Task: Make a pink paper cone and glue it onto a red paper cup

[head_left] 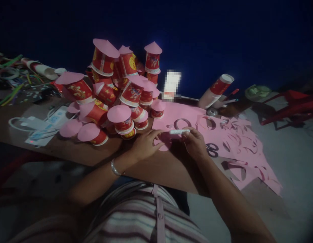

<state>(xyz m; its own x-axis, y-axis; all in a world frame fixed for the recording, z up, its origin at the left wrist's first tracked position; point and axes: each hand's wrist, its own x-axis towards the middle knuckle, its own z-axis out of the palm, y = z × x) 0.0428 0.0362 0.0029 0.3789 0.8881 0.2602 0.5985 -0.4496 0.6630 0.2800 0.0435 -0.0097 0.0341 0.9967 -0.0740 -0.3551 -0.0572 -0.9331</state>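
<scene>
My right hand (195, 141) grips a slim white tube that looks like a glue stick (178, 132), held level above the table and pointing left. My left hand (146, 145) is at the left edge of a pink paper disc (163, 144), thumb and forefinger spread apart over it. To the left of that hand stands a red paper cup with a pink cone top (120, 118). Black-handled scissors (212, 150) lie right of my right hand, their blades hidden.
Several more red cups with pink cones (103, 57) are piled at the back. Cut pink paper sheets (237, 138) spread over the right side. A stack of cups (217, 89) leans at the back right. A white power strip with cables (45, 130) lies left; a red stool (293, 104) stands beyond.
</scene>
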